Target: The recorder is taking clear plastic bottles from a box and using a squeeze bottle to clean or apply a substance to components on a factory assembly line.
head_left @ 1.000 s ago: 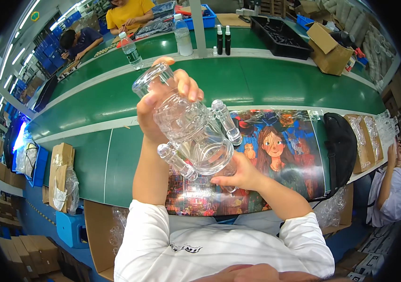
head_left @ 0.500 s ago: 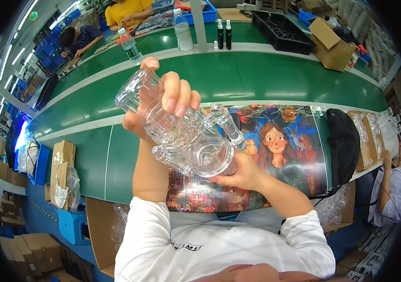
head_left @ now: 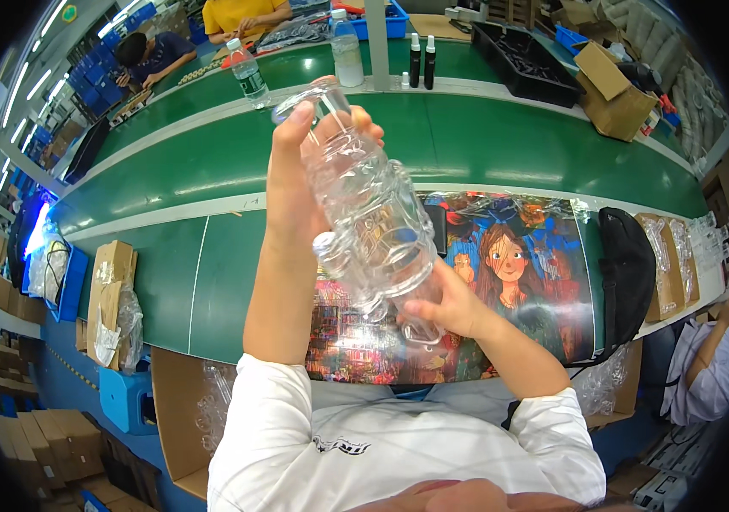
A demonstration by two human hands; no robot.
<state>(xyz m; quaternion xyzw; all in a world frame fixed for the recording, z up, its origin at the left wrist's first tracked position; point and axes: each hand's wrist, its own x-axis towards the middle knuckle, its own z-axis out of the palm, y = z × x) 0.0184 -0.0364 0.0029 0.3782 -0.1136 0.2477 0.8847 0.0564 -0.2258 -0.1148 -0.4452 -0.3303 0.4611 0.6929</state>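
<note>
**Clear glass piece held up for a look-over**

We hold a clear glass piece (head_left: 373, 222) in the air above the green table (head_left: 211, 171), over a colourful printed mat (head_left: 518, 264). Our left hand (head_left: 305, 171) wraps around its upper neck; our right hand (head_left: 446, 307) cups the wider base from below. We judge this an inspection step; turning it calls for a steady two-handed hold. Its long axis runs from the open mouth, up and away to the left, down to the base near us.

Long green counter (head_left: 501, 136) with pale edge strips, colourful picture mat (head_left: 518, 256) on it. Blue floor (head_left: 66, 358), stacked cardboard boxes (head_left: 32, 452) left. Ceiling strip lights (head_left: 36, 85) bright.
</note>
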